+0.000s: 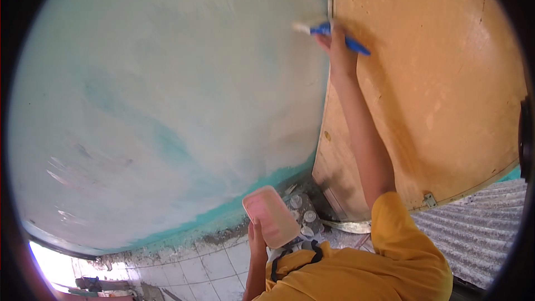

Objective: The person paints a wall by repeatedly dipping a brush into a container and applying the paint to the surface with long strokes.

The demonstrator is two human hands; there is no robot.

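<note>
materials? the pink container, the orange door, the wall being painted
Pink container: likely plastic, smooth and slightly translucent.
Orange door: looks like painted sheet wood, matte, scuffed, hinge at its edge.
Wall: plaster or cement, pale paint over turquoise, brush streaks.

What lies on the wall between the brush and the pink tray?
In the head view, only bare pale-painted wall with a turquoise band at its foot lies between the paintbrush in the right hand and the pink tray held by the left hand.

We are reaching the right hand (337, 44) up along the wall (167, 95), open to the left; the door (434, 78) is closing off the right. Low down, bottles (304, 212) are crowding the corner beside the left hand (257, 239) and tray (270, 217).
</note>
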